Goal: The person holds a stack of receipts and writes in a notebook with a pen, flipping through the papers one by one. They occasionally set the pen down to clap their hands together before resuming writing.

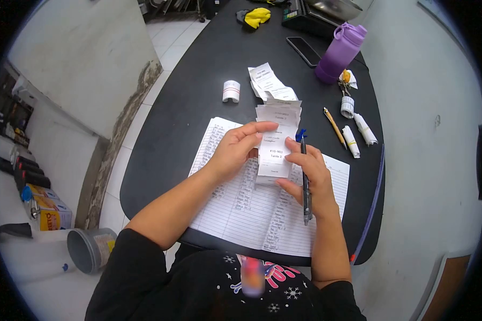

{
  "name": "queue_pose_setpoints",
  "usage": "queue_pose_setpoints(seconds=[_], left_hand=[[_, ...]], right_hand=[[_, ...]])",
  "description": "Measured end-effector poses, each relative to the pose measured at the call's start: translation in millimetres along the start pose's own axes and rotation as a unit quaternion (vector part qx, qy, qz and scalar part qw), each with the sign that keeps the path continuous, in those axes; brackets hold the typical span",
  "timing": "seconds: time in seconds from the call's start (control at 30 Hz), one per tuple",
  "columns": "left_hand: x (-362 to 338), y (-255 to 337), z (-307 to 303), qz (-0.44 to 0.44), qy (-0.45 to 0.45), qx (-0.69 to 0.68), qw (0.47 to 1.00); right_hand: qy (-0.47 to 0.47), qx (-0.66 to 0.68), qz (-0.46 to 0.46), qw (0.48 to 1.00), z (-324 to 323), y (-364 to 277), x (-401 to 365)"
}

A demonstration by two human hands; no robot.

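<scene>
Slip handling above a table (163,144). Open notebook (227,227), at the near edge: its lower margin lies close to that edge, so a forearm dragging across the pages could pull it over. Left hand (233,150): thumb and fingers close on the left side of a printed paper strip (273,168), which is raised over the notebook. Right hand (311,174): fingertips grip the strip's right side, with a dark pen (306,187) lodged among the fingers; divided grip could let the pen slip or mark the paper. Beyond the hands, loose slips (268,79) overlap toward the table's middle; a tug on the strip could disorder them if they are joined, which cannot be told. Toward the right edge, a purple bottle (340,56) stands beside a phone (303,51); a knock could topple it.
</scene>
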State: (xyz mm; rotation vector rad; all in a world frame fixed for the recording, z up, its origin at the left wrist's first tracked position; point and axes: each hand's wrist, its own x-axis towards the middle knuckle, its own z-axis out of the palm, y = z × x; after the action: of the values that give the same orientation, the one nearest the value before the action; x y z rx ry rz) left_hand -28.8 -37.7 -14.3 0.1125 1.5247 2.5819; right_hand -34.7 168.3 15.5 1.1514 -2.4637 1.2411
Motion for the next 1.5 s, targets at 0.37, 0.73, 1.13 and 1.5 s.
queue_pose_setpoints(seconds=[0.37,0.73,1.13,1.5], left_hand=[[-1.6,4.4,1.9,-0.006,-0.007,-0.011,1.000],[-2.7,2.7,4.4,-0.011,-0.016,-0.020,1.000],[-1.5,-1.9,1.2,-0.027,-0.051,0.014,0.998],[-1.5,-6.9,3.5,0.010,-0.056,0.048,0.997]], right_hand=[[-0.001,-0.066,-0.024,0.998,-0.7,0.4,0.1],[0.043,-0.062,-0.047,0.996,2.1,4.7,-1.4],[0.092,-0.071,-0.055,0.992,4.2,9.3,-4.3],[0.137,0.075,0.219,0.963,2.9,-2.5,-7.9]])
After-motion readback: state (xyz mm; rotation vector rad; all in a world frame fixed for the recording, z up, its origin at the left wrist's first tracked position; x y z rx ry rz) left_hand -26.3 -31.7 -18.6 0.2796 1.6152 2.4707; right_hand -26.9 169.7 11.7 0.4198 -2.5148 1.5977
